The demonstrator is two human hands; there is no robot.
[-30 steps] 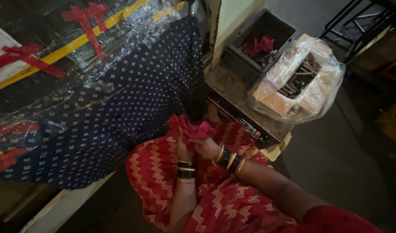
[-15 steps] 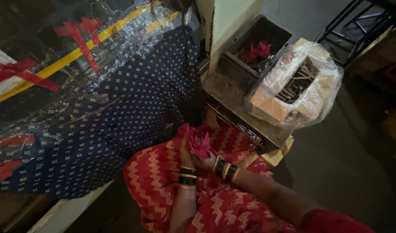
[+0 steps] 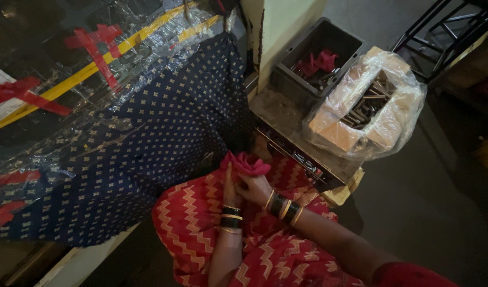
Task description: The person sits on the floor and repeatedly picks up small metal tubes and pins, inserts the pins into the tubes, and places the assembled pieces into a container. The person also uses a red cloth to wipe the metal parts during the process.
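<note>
Big navy dotted cloth [image 3: 148, 154] hangs over the plastic-wrapped frame [image 3: 68, 79] on the left; grey bin [image 3: 313, 58] with more red pieces and a bagged carton of metal rods [image 3: 369, 109] sit on the stand [image 3: 286, 122] to the right. Small red cloth [image 3: 245, 163] sits bunched over the lap, both hands on it. Left hand [image 3: 230, 186] curled up against its side, right hand [image 3: 256, 188] closed around the underside. Best handled, likely, by keeping the wad tight and low over the lap, one hand bracing. Fingertips buried in fabric, so exact pinch unreadable. What's inside the wad: can't tell. Stand's underside is dark.
</note>
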